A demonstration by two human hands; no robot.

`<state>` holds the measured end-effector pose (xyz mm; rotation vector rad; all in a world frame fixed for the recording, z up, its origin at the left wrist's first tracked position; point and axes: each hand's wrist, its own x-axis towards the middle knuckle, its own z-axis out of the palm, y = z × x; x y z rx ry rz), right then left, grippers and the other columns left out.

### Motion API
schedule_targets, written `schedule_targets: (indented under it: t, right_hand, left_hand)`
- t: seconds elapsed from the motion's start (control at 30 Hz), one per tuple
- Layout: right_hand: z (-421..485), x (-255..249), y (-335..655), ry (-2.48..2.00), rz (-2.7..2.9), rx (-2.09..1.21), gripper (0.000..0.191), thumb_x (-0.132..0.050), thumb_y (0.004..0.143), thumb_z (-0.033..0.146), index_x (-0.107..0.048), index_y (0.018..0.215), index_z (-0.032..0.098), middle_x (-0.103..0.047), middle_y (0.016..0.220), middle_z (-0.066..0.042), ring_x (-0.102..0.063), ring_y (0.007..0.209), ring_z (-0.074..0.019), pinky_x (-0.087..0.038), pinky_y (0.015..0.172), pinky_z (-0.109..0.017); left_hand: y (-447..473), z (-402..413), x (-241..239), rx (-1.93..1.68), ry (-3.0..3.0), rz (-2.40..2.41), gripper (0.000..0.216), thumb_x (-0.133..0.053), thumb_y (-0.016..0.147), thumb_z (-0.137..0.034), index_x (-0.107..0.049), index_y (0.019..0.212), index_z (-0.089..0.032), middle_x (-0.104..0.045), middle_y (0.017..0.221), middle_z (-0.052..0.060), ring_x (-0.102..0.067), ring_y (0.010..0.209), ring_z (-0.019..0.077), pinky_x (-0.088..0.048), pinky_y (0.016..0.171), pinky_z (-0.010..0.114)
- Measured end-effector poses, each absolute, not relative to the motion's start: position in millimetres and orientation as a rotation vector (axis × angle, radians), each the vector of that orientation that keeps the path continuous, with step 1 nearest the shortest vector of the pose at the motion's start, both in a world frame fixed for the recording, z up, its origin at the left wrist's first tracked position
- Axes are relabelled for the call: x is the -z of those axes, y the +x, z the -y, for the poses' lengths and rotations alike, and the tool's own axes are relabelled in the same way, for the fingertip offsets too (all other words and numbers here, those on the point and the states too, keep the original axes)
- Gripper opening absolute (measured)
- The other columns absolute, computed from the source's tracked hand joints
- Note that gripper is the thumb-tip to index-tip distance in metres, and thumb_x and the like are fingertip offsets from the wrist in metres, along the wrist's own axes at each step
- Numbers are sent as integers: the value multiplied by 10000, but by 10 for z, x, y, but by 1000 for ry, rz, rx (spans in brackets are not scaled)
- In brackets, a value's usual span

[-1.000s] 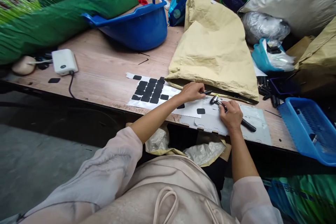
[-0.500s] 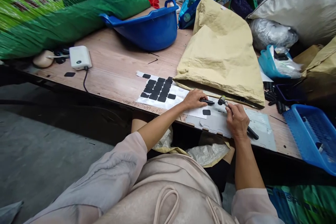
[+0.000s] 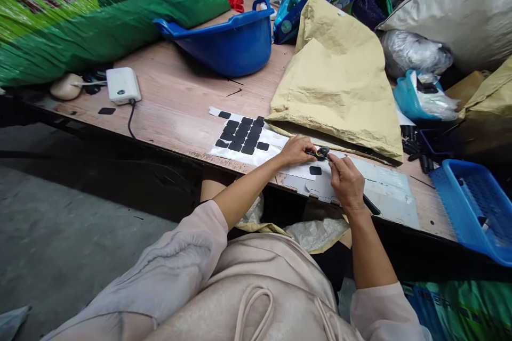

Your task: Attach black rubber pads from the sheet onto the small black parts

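Observation:
My left hand (image 3: 298, 150) rests on the white sheet at the table's front edge, its fingers closed on a small black part (image 3: 309, 155). In my right hand (image 3: 347, 180) is a hammer, its black handle (image 3: 372, 205) sticking out behind my palm. The hammer's head (image 3: 323, 151) is right at the black part's end, just past my left fingertips; I cannot tell whether they touch. Below lies a loose black rounded-square sticker (image 3: 315, 170). Rows of similar black stickers (image 3: 242, 136) are on the white sheet (image 3: 276, 141) left of my hands.
A tan paper sack (image 3: 334, 80) lies just behind my hands. A blue basin (image 3: 232, 48) stands at the back; a blue basket (image 3: 476, 208) sits at the right edge. A white box with a cable (image 3: 123, 85) and a green sack (image 3: 120, 16) are at left.
My right hand has moved left with the hammer, bringing its head to the end of the black part. My left hand has stayed nearly in place.

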<state>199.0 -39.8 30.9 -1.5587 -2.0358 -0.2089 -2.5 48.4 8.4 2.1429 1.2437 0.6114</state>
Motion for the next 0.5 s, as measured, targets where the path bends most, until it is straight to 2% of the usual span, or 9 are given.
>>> schedule_targets:
  t: [0.13, 0.3, 0.5]
  right_hand:
    - [407, -324, 2043, -1567, 1945, 236, 363, -459, 1060, 351, -744, 1261, 247, -732, 991, -70, -666, 884, -175, -458, 722, -263]
    - [436, -258, 2082, -1630, 1993, 199, 347, -476, 1042, 344, -753, 1239, 272, -725, 955, -56, -650, 846, -173, -439, 690, -267]
    - [318, -208, 2310, -1661, 1922, 294, 348, -488, 1036, 353, -748, 1252, 267, -734, 1013, -68, -660, 905, -193, -439, 725, -280]
  left_hand:
    - [-23, -476, -99, -614, 2141, -1239, 235, -781, 822, -370, -839, 1028, -273, -730, 984, 18, -587, 994, 229, -434, 950, 365]
    - [-25, -474, -106, -607, 2131, -1246, 238, -780, 813, -361, -834, 1028, -275, -737, 982, 18, -586, 1018, 241, -435, 967, 376]
    - [-21, -479, -98, -616, 2133, -1229, 217, -782, 793, -354, -816, 979, -246, -730, 983, 25, -584, 1015, 247, -432, 943, 378]
